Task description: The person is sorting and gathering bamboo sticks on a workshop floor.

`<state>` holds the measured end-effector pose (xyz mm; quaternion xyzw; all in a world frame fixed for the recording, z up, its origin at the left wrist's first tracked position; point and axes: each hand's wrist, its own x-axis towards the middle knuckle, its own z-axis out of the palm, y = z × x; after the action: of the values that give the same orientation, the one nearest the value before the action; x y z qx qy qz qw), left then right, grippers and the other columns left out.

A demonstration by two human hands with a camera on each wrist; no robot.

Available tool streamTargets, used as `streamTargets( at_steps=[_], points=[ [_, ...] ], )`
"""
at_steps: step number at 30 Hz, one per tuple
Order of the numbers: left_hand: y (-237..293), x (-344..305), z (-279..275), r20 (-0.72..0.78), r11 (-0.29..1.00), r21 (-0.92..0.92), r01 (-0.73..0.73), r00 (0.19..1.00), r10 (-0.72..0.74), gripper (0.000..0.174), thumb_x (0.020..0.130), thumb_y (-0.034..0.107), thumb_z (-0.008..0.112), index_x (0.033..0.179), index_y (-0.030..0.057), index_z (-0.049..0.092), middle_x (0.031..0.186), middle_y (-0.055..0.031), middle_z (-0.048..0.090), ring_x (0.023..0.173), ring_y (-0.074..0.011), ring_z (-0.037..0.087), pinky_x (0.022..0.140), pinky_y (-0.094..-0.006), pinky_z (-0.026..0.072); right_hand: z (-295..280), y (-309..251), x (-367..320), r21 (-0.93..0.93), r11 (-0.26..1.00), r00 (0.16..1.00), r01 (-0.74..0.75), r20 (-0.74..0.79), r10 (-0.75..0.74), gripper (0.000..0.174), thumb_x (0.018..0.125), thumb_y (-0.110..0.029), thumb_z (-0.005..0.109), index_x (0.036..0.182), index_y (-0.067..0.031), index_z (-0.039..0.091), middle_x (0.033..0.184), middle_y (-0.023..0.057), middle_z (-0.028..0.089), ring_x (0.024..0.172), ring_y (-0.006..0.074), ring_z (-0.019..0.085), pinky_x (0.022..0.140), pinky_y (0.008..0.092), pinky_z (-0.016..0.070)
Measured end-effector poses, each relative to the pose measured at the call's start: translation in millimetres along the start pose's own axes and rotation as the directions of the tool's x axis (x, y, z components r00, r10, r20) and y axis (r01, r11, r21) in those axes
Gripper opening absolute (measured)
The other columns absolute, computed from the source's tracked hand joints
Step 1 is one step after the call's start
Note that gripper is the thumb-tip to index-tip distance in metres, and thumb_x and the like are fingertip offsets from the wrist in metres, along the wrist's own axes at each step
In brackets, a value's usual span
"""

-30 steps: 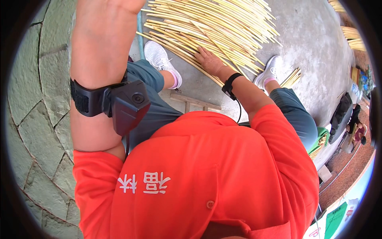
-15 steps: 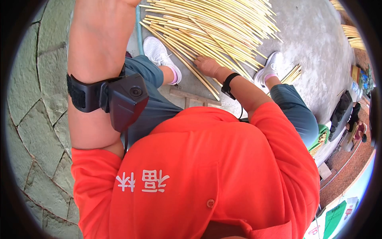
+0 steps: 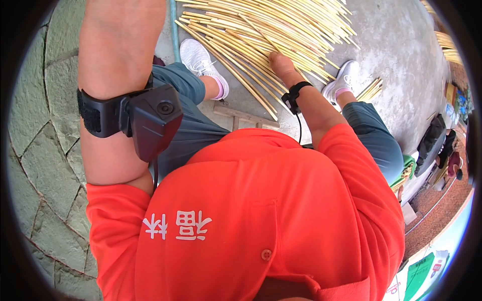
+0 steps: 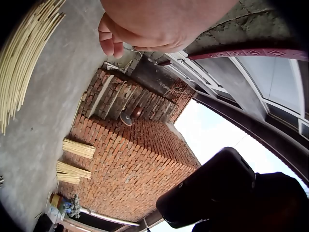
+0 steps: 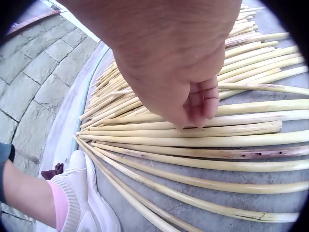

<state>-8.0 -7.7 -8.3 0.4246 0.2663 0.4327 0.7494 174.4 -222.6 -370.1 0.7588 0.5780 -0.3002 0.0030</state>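
Many long pale-yellow canes (image 3: 281, 25) lie side by side on the concrete between the person's feet. The right hand (image 3: 282, 62) is low over them. Its curled thumb and fingertips pinch at a cane (image 5: 241, 119) in the right wrist view. Nearer the body, several canes (image 5: 193, 181) lie spread apart, with floor showing between them. The left forearm (image 3: 120, 50) reaches up past the top edge of the head view. In the left wrist view the left hand (image 4: 159, 24) is away from the canes, its fingers loosely bent, with nothing seen in them.
White shoes (image 3: 198, 57) flank the canes. A low wooden frame (image 3: 246, 122) stands near the body. A small bunch of short canes (image 3: 370, 90) lies beyond the right foot. Bundles (image 4: 78, 148) lean by a brick wall (image 4: 130, 159). Stone paving (image 3: 40, 150) covers the left side.
The right hand moved from the nearer canes farther up and right over the pile. A few canes now lie separated toward the body. The left arm shifted left, and its hand left the head view.
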Motion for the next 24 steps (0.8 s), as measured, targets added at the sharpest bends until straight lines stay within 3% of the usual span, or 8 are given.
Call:
streamTargets(
  at_steps=[1, 5, 7, 14, 16, 20, 23, 24],
  points=[
    [0, 0, 0, 0.015, 1.0, -0.005, 0.007, 1.0, -0.007, 0.038, 0.079, 0.006, 0.055, 0.109, -0.01, 0.038, 0.096, -0.0201, 0.05, 0.091, -0.0259, 0.052, 0.077, -0.0327, 0.0451, 4, 0, 0, -0.007, 1.0, 0.999, 0.024, 0.049, -0.024, 0.011, 0.08, -0.016, 0.051, 0.088, -0.0092, 0.055, 0.096, 0.0156, 0.058, 0.084, 0.0319, 0.059, 0.068, 0.0413, 0.049],
    [-1, -3, 7, -0.027, 0.999, 0.034, -0.001, 1.0, 0.002, 0.038, 0.08, 0.007, 0.054, 0.11, -0.0108, 0.039, 0.099, -0.021, 0.048, 0.093, -0.0259, 0.051, 0.078, -0.0328, 0.0449, 10, -7, 2, -0.044, 0.999, 1.0, -0.031, 0.004, 0.031, 0.014, 0.079, -0.015, 0.051, 0.092, -0.009, 0.053, 0.098, 0.0168, 0.057, 0.088, 0.0321, 0.058, 0.071, 0.0412, 0.0489],
    [-2, -4, 11, -0.087, 0.998, 0.064, -0.021, 0.996, 0.027, 0.039, 0.081, 0.007, 0.053, 0.112, -0.0116, 0.038, 0.101, -0.0218, 0.046, 0.094, -0.0261, 0.05, 0.079, -0.0328, 0.0447, -2, -16, -1, -0.018, 0.983, 0.982, -0.184, -0.055, 0.183, 0.017, 0.079, -0.014, 0.05, 0.095, -0.0082, 0.051, 0.099, 0.0178, 0.056, 0.09, 0.0322, 0.058, 0.073, 0.0413, 0.0487],
    [-3, -5, 11, -0.081, 0.999, 0.051, -0.011, 0.997, 0.015, 0.04, 0.081, 0.007, 0.053, 0.114, -0.0119, 0.038, 0.101, -0.0221, 0.046, 0.094, -0.0259, 0.05, 0.078, -0.0318, 0.0452, 2, -2, -3, -0.009, 0.995, 0.995, -0.097, 0.01, 0.097, 0.017, 0.08, -0.015, 0.05, 0.094, -0.008, 0.054, 0.098, 0.0169, 0.056, 0.09, 0.0325, 0.058, 0.074, 0.0411, 0.0487],
    [-3, -4, 12, -0.093, 0.999, 0.038, 0.009, 0.996, -0.006, 0.04, 0.081, 0.006, 0.053, 0.113, -0.0116, 0.038, 0.102, -0.0224, 0.046, 0.093, -0.0256, 0.05, 0.078, -0.0315, 0.0455, 9, 0, -2, -0.01, 0.993, 0.993, -0.117, -0.036, 0.116, 0.018, 0.077, -0.022, 0.056, 0.09, -0.0092, 0.055, 0.098, 0.015, 0.056, 0.086, 0.0327, 0.058, 0.072, 0.0429, 0.0475],
    [-3, -4, 12, -0.096, 0.999, 0.027, 0.029, 0.995, -0.026, 0.039, 0.081, 0.006, 0.053, 0.113, -0.0113, 0.038, 0.102, -0.0227, 0.046, 0.093, -0.0254, 0.05, 0.078, -0.0314, 0.0456, 17, 4, -2, -0.025, 0.994, 0.994, -0.11, -0.023, 0.11, 0.018, 0.076, -0.021, 0.057, 0.089, -0.0081, 0.055, 0.099, 0.0155, 0.055, 0.086, 0.033, 0.058, 0.073, 0.0427, 0.0473],
    [-4, -3, 9, -0.101, 0.999, 0.038, 0.01, 0.995, -0.006, 0.038, 0.081, 0.006, 0.053, 0.112, -0.0112, 0.039, 0.102, -0.0227, 0.047, 0.092, -0.0258, 0.05, 0.077, -0.0319, 0.0456, 14, 1, -1, -0.076, 0.995, 0.991, -0.067, -0.119, 0.057, 0.02, 0.076, -0.021, 0.057, 0.09, -0.0071, 0.054, 0.097, 0.0155, 0.056, 0.086, 0.0334, 0.057, 0.073, 0.0426, 0.047],
    [-3, 0, 5, -0.06, 0.999, 0.036, 0.023, 0.998, -0.021, 0.038, 0.081, 0.006, 0.053, 0.112, -0.0111, 0.039, 0.102, -0.0227, 0.047, 0.092, -0.0258, 0.05, 0.077, -0.0323, 0.0456, 11, 0, 2, 0.0, 0.996, 0.99, -0.089, -0.11, 0.089, 0.02, 0.077, -0.021, 0.057, 0.091, -0.0067, 0.053, 0.094, 0.0158, 0.058, 0.085, 0.0339, 0.057, 0.072, 0.0428, 0.0467]
  ],
)
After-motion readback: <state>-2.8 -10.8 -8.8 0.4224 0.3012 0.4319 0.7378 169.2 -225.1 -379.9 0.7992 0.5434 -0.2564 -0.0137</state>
